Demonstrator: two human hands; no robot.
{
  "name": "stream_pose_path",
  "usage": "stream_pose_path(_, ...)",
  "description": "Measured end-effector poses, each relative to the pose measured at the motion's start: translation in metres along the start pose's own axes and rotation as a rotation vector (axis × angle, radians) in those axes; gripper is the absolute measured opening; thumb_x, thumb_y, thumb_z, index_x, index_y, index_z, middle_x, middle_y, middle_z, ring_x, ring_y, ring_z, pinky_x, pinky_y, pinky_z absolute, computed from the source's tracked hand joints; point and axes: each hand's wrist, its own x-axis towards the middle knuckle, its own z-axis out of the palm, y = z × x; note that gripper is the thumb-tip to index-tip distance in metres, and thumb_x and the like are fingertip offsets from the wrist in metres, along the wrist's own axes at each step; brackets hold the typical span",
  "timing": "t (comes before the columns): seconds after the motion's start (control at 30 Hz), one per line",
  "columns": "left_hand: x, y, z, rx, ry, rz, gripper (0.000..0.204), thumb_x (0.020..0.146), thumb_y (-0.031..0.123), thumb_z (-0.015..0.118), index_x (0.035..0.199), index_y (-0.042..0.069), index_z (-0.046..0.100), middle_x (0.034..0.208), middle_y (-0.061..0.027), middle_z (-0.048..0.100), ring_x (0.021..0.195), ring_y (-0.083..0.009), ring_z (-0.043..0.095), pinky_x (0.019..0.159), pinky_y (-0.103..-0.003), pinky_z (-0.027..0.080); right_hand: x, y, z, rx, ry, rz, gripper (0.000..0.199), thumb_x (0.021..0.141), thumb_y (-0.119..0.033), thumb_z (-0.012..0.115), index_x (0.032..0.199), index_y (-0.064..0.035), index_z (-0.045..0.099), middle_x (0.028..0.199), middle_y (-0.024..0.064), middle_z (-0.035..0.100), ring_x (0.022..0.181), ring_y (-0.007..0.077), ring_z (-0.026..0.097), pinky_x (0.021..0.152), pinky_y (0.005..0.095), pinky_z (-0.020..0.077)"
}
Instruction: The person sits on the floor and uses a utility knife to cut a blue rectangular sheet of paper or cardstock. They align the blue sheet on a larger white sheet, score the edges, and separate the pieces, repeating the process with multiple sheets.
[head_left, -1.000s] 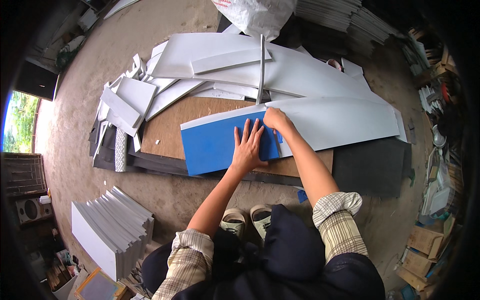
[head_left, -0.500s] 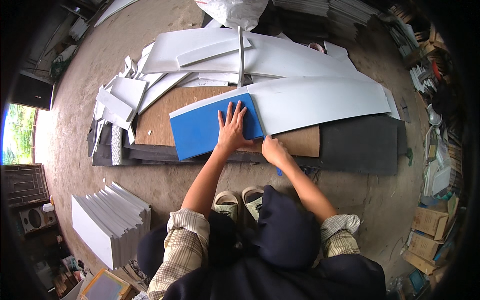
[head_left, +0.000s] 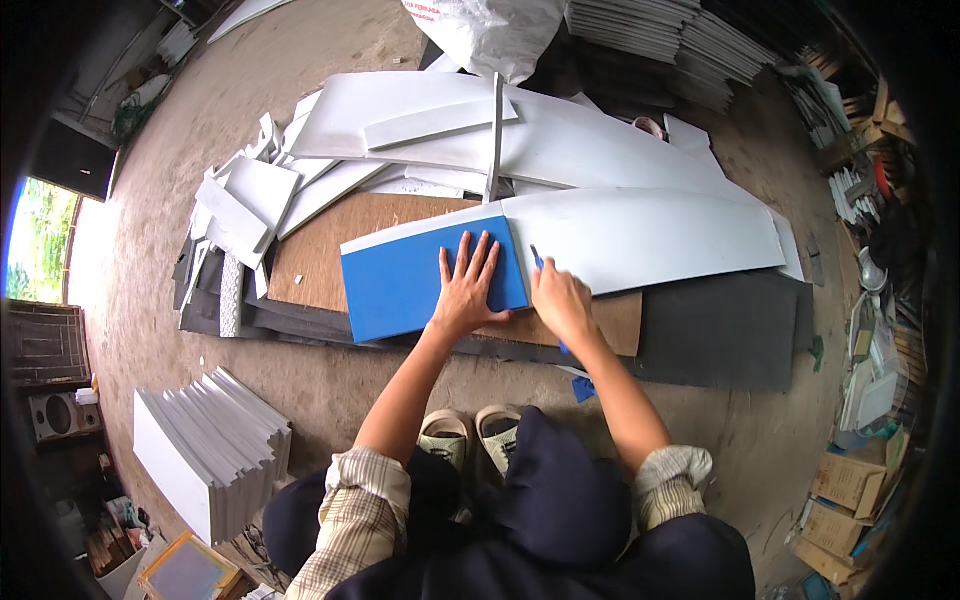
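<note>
My left hand (head_left: 466,292) lies flat with fingers spread on a blue rectangular board (head_left: 395,285), pressing near its right end. Beneath that board is a long white foam sheet (head_left: 640,235), showing along the far edge and stretching out to the right. My right hand (head_left: 562,300) is closed around a blue utility knife (head_left: 538,257), whose tip points away from me over the white sheet, just right of the board's right edge. Whether the tip touches the sheet I cannot tell. Under the sheet are a brown wooden board (head_left: 330,235) and dark sheets (head_left: 715,330).
White foam offcuts (head_left: 262,190) lie heaped at the far left, larger curved sheets (head_left: 600,145) behind. A stack of white sheets (head_left: 205,450) stands on the floor at near left. A white plastic bag (head_left: 490,35) sits at the back, cardboard boxes (head_left: 845,490) at right.
My right hand has moved away from the board's near right corner, farther out over the white sheet, bringing the knife tip into view. The left hand stays on the blue board. The view has shifted slightly.
</note>
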Motion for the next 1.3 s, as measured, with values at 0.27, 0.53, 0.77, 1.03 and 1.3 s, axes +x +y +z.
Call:
stream_pose_path(0.27, 0.004, 0.002, 0.000, -0.034, -0.032, -0.023, 0.111, 0.048, 0.046, 0.076, 0.138, 0.008, 0.023, 0.144, -0.0123, 0.018, 0.134, -0.0345, 0.008, 0.102, -0.062, 0.004, 0.099, -0.019, 0.031, -0.017, -0.014, -0.049, 0.028, 0.087, -0.020, 0.040, 0.089, 0.0040, 0.054, 0.078, 0.0250, 0.062, 0.077, 0.0406, 0.061, 0.071, 0.0474, 0.0495)
stream_pose_path(0.53, 0.007, 0.001, 0.001, -0.057, -0.016, -0.042, 0.116, 0.042, 0.042, 0.078, 0.138, 0.008, 0.023, 0.144, -0.0117, 0.018, 0.134, -0.0342, 0.008, 0.102, -0.062, 0.005, 0.113, -0.029, 0.031, -0.032, -0.099, 0.024, 0.029, 0.083, -0.018, 0.041, 0.093, 0.0058, 0.055, 0.088, 0.0276, 0.061, 0.088, 0.0426, 0.059, 0.078, 0.0479, 0.0475)
stream_pose_path(0.77, 0.005, 0.001, -0.001, -0.055, -0.001, -0.049, 0.116, 0.041, 0.043, 0.078, 0.137, 0.008, 0.024, 0.144, -0.0118, 0.019, 0.134, -0.0338, 0.010, 0.102, -0.062, 0.005, 0.116, -0.028, 0.027, 0.005, -0.156, 0.070, 0.027, 0.080, -0.015, 0.045, 0.094, 0.0032, 0.059, 0.095, 0.0247, 0.061, 0.091, 0.0385, 0.060, 0.078, 0.0453, 0.0484)
stream_pose_path(1.03, 0.001, 0.005, -0.001, -0.039, 0.006, -0.050, 0.113, 0.042, 0.042, 0.077, 0.137, 0.008, 0.025, 0.144, -0.0113, 0.021, 0.134, -0.0332, 0.011, 0.102, -0.062, 0.005, 0.150, -0.038, 0.022, -0.086, -0.598, 0.295, 0.019, 0.074, -0.009, 0.051, 0.074, -0.0038, 0.069, 0.077, 0.0126, 0.067, 0.078, 0.0234, 0.065, 0.073, 0.0354, 0.0506)
stream_pose_path(1.3, -0.003, 0.009, 0.001, -0.045, 0.045, -0.062, 0.109, 0.042, 0.040, 0.075, 0.136, 0.009, 0.028, 0.143, -0.0104, 0.022, 0.134, -0.0319, 0.013, 0.102, -0.063, 0.005, 0.086, -0.006, 0.037, 0.005, -0.601, 0.119, 0.026, 0.074, -0.008, 0.042, 0.073, 0.0057, 0.064, 0.067, 0.0208, 0.063, 0.063, 0.0293, 0.065, 0.059, 0.0392, 0.0523)
